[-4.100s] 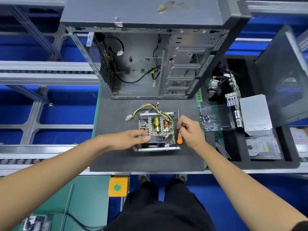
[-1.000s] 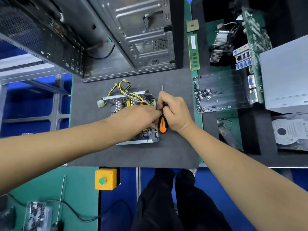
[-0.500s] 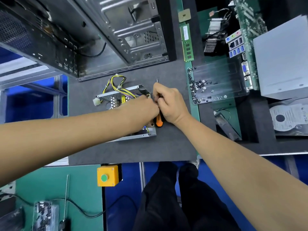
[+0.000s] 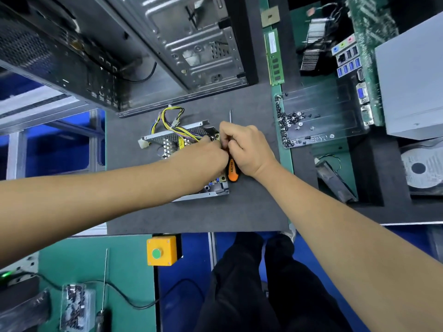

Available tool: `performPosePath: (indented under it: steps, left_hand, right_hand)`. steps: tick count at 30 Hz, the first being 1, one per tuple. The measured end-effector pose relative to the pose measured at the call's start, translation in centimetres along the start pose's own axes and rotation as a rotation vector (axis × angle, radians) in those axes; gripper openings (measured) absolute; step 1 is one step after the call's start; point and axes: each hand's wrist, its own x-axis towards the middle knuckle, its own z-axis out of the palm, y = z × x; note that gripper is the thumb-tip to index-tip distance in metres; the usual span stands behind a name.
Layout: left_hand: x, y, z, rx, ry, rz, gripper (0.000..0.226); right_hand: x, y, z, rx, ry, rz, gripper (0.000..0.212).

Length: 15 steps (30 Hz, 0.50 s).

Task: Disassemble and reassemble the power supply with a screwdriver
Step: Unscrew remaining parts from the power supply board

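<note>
Lying on the dark grey mat (image 4: 191, 216) of the desk, the opened power supply (image 4: 182, 161) shows its circuit board, perforated metal wall and a bundle of yellow and black wires (image 4: 170, 118) curling out of its far side. It serves as the landmark in the single head view. Just beyond it stands the open computer case (image 4: 167, 51), its bare metal interior facing the camera.

Both hands meet over the power supply's right far corner. The left hand (image 4: 203, 154) reaches across the board with fingers curled at that corner, apparently pinching something small that cannot be made out. The right hand (image 4: 247, 147) is curled round the screwdriver (image 4: 232, 172): the orange and black handle sticks out below the palm at the power supply's right edge, and the thin metal shaft pokes out past the knuckles, pointing away from the person.

Right of the power supply, a clear tray (image 4: 321, 116) holds a scatter of small screws (image 4: 290, 121). Beyond that tray lies a green memory stick (image 4: 274, 58). Farther right sits a hard drive (image 4: 422, 164). Nearer the person than the power supply, a yellow box with a green button (image 4: 161, 250) hangs at the desk's edge.
</note>
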Motion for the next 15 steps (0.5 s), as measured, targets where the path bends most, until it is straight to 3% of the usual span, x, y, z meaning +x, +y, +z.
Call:
performPosePath:
  steps: [3,6,15]
  left_hand:
    - [0.19,-0.13,0.30,-0.245,0.054,-0.078,0.012]
    - [0.06,0.06,0.14,-0.404,0.057,-0.099,0.026]
    - [-0.44,0.37,0.30,-0.087,0.014,-0.123,0.027]
  right_hand:
    - [0.08,0.06,0.01,0.014,0.013,0.018,0.015]
    - [0.09,0.02,0.04,0.035,0.021,0.016,0.016]
    - [0.06,-0.08,-0.08,0.019,-0.002,0.037,0.015]
